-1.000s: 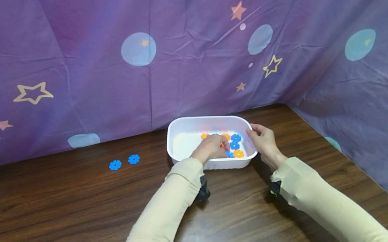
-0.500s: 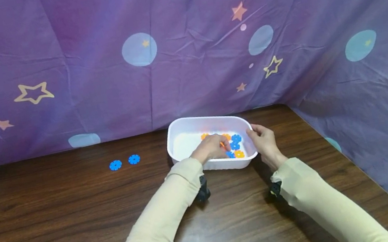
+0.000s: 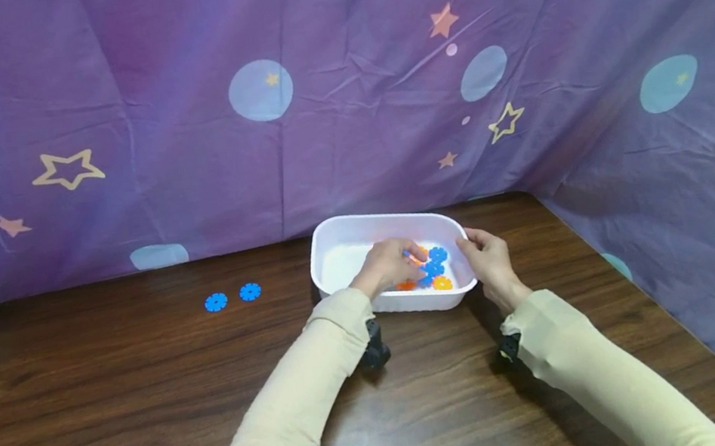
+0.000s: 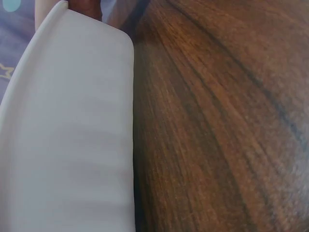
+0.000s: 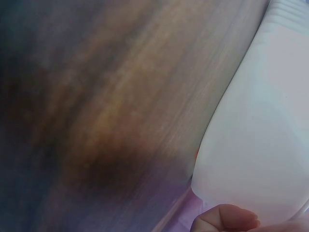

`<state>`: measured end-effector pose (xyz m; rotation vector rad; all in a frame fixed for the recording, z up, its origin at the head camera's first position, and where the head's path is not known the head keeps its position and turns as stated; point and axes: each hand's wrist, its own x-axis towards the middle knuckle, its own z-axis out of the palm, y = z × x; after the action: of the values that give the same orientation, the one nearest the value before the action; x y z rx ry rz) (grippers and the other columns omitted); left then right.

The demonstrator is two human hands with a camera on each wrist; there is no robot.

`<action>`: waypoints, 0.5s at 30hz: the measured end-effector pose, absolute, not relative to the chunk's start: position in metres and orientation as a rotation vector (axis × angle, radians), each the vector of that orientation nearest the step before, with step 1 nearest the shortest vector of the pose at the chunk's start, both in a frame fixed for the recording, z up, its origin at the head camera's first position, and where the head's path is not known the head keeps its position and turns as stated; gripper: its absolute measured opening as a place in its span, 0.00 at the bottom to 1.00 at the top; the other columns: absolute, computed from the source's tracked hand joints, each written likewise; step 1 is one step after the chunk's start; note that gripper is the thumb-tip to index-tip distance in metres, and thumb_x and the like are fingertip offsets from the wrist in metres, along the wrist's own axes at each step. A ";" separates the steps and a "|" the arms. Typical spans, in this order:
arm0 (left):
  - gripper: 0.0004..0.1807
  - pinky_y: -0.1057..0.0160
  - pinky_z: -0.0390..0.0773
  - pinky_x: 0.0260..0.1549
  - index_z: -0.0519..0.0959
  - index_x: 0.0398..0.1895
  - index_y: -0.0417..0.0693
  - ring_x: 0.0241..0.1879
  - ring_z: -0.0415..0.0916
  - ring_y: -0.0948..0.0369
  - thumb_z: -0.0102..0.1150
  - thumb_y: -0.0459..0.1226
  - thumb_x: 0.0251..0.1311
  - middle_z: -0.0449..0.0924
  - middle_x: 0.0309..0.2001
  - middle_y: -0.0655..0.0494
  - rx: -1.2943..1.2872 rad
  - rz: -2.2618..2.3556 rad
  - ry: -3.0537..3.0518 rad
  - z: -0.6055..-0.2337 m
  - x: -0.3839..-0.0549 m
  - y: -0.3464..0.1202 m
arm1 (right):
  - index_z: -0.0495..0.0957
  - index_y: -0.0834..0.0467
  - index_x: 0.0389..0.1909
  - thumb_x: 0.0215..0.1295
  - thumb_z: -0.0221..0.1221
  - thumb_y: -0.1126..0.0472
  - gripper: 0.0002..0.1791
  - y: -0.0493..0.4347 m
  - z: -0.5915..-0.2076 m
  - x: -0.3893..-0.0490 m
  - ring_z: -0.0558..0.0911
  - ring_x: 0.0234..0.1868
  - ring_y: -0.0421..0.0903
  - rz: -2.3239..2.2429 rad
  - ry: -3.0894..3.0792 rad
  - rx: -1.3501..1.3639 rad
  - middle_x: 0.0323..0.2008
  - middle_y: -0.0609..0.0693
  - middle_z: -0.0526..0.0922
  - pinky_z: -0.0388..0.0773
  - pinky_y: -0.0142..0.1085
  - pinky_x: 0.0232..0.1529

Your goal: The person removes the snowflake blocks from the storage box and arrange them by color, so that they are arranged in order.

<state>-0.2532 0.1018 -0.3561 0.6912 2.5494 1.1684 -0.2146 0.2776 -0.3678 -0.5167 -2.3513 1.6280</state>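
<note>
In the head view a white plastic tub (image 3: 396, 303) stands on the wooden table. Inside, at its right part, lie several flower-shaped discs, among them a blue disc (image 3: 437, 254) and a yellow-orange disc (image 3: 442, 283). My left hand (image 3: 389, 264) reaches over the near rim into the tub, thumb and fingers spread apart above the discs and partly covering them. An orange-red disc (image 3: 406, 285) shows just below that hand. With thumb and fingers, my right hand (image 3: 490, 265) grips the tub's right end; its fingertips (image 5: 236, 217) show against the wall in the right wrist view.
Two blue discs, a left one (image 3: 216, 302) and a right one (image 3: 250, 291), lie on the wooden table (image 3: 116, 409) left of the tub. A purple cloth with stars and planets (image 3: 179, 126) hangs behind and along the right side.
My left hand's thumb and fingers have parted, and an orange-red disc now shows below them. The right hand keeps its grip on the tub. The head view has shifted slightly.
</note>
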 end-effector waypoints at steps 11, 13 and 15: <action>0.13 0.72 0.76 0.22 0.82 0.41 0.41 0.23 0.76 0.66 0.67 0.29 0.49 0.84 0.30 0.49 0.586 1.519 2.347 -0.352 -0.252 0.100 | 0.69 0.69 0.60 0.69 0.49 0.62 0.22 0.277 -0.367 -0.214 0.76 0.41 0.48 1.614 -2.362 -0.534 0.47 0.63 0.75 0.78 0.27 0.39; 0.13 0.70 0.79 0.26 0.81 0.41 0.39 0.24 0.78 0.63 0.66 0.28 0.50 0.84 0.32 0.46 0.572 1.568 2.312 -0.350 -0.251 0.099 | 0.69 0.69 0.60 0.69 0.49 0.62 0.21 0.277 -0.368 -0.215 0.76 0.40 0.46 1.610 -2.358 -0.529 0.46 0.62 0.75 0.78 0.27 0.39; 0.13 0.67 0.81 0.29 0.81 0.42 0.39 0.26 0.79 0.62 0.66 0.28 0.50 0.84 0.34 0.45 0.558 1.605 2.286 -0.348 -0.251 0.097 | 0.69 0.69 0.59 0.69 0.49 0.62 0.21 0.277 -0.368 -0.215 0.76 0.38 0.45 1.608 -2.356 -0.521 0.45 0.62 0.75 0.78 0.26 0.38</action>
<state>-0.2506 0.0965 -0.3479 0.5579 2.2858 1.6047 -0.2152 0.2773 -0.3682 -0.5206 -2.3559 1.6076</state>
